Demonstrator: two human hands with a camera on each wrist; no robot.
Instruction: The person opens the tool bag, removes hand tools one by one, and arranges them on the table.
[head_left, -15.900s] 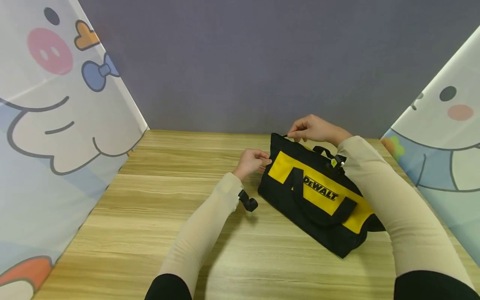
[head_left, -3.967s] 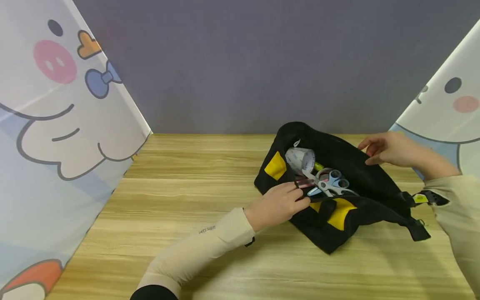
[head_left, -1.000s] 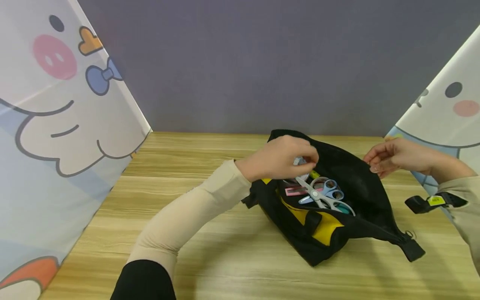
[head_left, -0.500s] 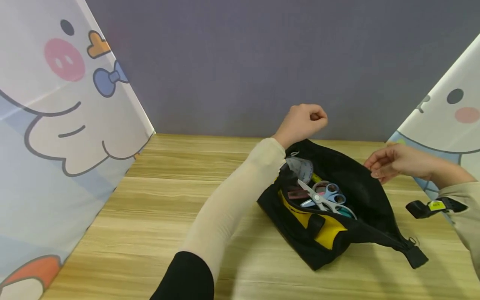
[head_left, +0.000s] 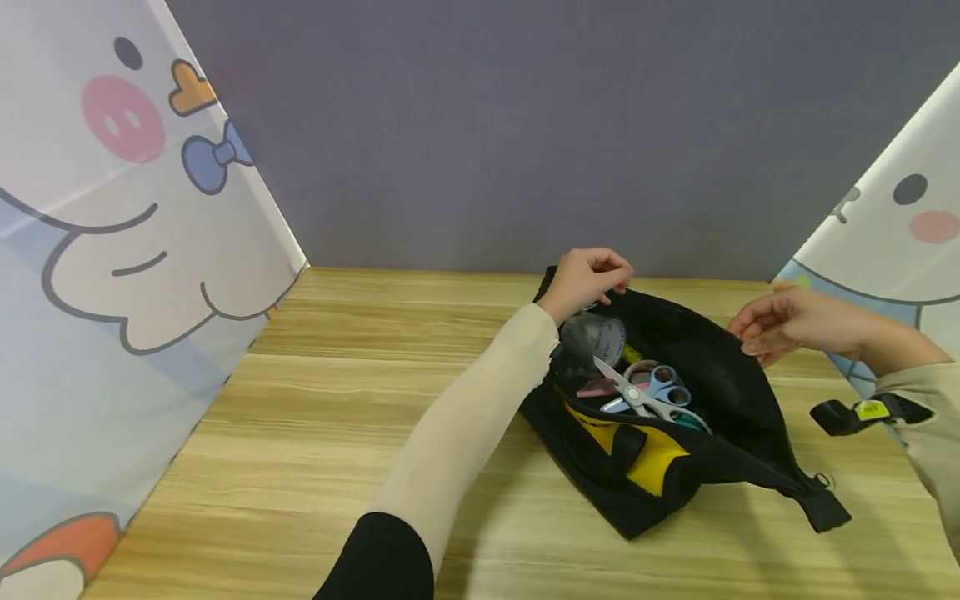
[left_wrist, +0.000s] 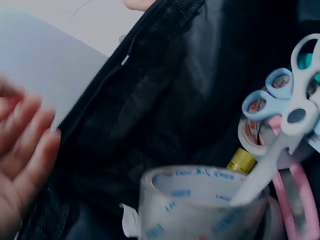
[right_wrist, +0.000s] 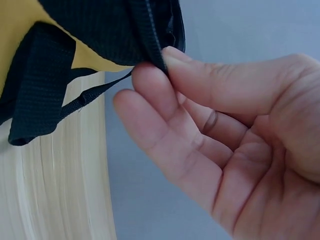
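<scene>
A black and yellow tool bag point(head_left: 603, 471) lies unzipped on the table, its mouth spread wide. In the head view my left hand point(head_left: 588, 279) hovers at its far left edge, fingers loosely bent; the left wrist view shows these fingertips point(left_wrist: 47, 132) right by the zipper teeth, holding nothing. With thumb and index finger my right hand point(right_wrist: 220, 125) pinches the bag's far rim on the right side. Inside are a clear tape roll point(left_wrist: 200, 220), grey scissors point(left_wrist: 298, 122), blue-handled scissors point(left_wrist: 282, 100) and a pink flat item point(left_wrist: 297, 195).
The wooden table point(head_left: 300, 433) stretches left and in front of the bag. A grey panel point(head_left: 465, 142) stands along the back, with cartoon-printed panels point(head_left: 97, 250) at both sides. A black strap point(right_wrist: 40, 85) hangs on the bag's outer side.
My left hand rose from the bag's front opening toward the far left edge, then came down a little over it. My right hand has kept its pinch on the rim. Earlier the bag was closed.
</scene>
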